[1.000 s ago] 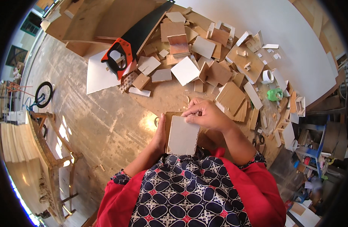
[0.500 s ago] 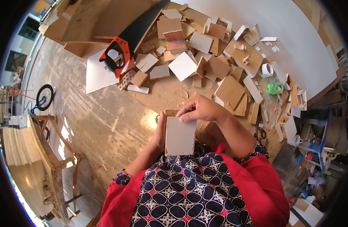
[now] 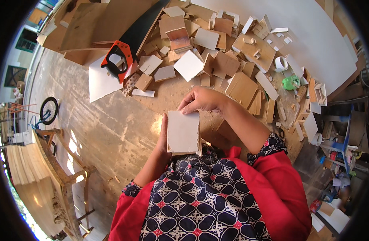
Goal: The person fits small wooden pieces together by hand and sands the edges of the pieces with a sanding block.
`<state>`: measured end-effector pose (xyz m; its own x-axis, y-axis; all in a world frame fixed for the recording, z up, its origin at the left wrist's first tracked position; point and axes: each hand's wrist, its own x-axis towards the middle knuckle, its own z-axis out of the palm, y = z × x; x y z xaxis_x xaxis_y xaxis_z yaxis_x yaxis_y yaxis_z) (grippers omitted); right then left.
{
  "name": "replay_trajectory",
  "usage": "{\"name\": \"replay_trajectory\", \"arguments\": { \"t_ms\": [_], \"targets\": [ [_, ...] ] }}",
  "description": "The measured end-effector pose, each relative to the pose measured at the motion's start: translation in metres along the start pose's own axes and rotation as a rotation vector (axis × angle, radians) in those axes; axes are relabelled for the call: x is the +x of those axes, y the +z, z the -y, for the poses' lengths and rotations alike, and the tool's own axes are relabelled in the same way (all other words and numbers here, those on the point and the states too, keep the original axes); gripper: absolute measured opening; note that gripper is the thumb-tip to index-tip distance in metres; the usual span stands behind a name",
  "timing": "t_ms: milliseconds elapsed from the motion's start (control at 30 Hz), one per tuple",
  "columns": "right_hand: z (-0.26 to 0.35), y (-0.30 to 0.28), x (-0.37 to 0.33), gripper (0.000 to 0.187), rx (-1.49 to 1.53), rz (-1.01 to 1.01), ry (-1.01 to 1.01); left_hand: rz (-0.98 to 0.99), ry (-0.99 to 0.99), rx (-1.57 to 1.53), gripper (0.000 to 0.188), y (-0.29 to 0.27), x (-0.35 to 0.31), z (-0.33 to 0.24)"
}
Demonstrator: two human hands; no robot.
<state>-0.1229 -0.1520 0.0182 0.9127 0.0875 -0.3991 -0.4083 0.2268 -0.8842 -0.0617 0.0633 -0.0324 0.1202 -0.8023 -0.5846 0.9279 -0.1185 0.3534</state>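
A small white-faced rectangular wood board [image 3: 183,130] with chipped, rough edges is held upright in front of my chest. Along its left edge lies my left hand [image 3: 163,138], closed around it, with most of the fingers hidden behind the board. From above, my right hand [image 3: 202,99] pinches the board's top edge between thumb and fingers. A thin wooden edge shows under the board's lower side; whether it belongs to a second piece I cannot tell. Beyond my hands spreads a heap of plywood offcuts [image 3: 226,63], some white-faced and some brown.
A handsaw with an orange and black handle [image 3: 126,60] lies at the upper left of the heap. To the right are a tape roll [image 3: 281,64] and a green plastic item [image 3: 291,82]. A wooden frame [image 3: 68,172] stands at left, near a bicycle wheel [image 3: 49,110].
The board has moved slightly left and up, and its face now looks broader and brighter. My right hand has risen with it, still pinching the top edge.
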Motion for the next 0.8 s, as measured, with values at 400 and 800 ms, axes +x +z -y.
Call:
{"name": "replay_trajectory", "arguments": {
  "t_ms": [400, 800],
  "targets": [
    [0.001, -0.031, -0.001, 0.023, 0.261, -0.343, -0.161, -0.177, 0.085, 0.180, 0.078, 0.019, -0.008, -0.005],
    [-0.036, 0.020, -0.053, 0.051, -0.181, -0.512, -0.174, -0.232, 0.129, 0.072, 0.087, 0.033, -0.008, -0.005]
  ]
}}
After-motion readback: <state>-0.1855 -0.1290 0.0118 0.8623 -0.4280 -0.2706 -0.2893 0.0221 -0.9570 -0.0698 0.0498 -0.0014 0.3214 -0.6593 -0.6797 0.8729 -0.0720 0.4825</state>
